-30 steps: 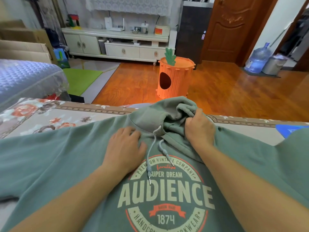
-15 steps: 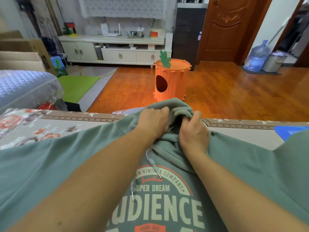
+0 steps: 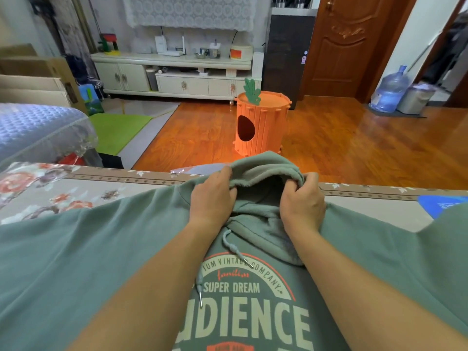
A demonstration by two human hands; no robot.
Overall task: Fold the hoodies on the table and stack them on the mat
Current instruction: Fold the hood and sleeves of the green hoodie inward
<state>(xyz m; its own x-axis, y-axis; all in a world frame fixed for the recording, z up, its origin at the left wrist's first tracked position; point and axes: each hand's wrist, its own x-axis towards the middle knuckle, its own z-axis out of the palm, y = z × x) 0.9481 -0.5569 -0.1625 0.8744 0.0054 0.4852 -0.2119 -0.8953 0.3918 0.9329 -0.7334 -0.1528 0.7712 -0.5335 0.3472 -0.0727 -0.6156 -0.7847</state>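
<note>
A sage-green hoodie (image 3: 96,249) lies front side up across the table, its printed badge reading "SUPER DREAM AUDIENCE" facing me. The hood (image 3: 263,171) is bunched at the far edge with its opening spread wide. My left hand (image 3: 214,196) grips the hood's left rim. My right hand (image 3: 302,198) grips the right rim near the drawstring channel. Two drawstrings (image 3: 233,249) trail down over the print. A blue mat (image 3: 440,205) shows at the right edge, partly under the hoodie's sleeve.
The table wears a floral cloth (image 3: 55,196) with a patterned border along its far edge. Beyond it stand an orange carrot-shaped bin (image 3: 260,122) on the wooden floor, a white cabinet (image 3: 174,77), a wooden door (image 3: 349,44) and a water jug (image 3: 390,89). A blue-covered seat (image 3: 38,127) is on the left.
My left hand left the hoodie's chest and went up to take the hood's left rim. Both hands then pulled apart, spreading the hood's opening wide.
</note>
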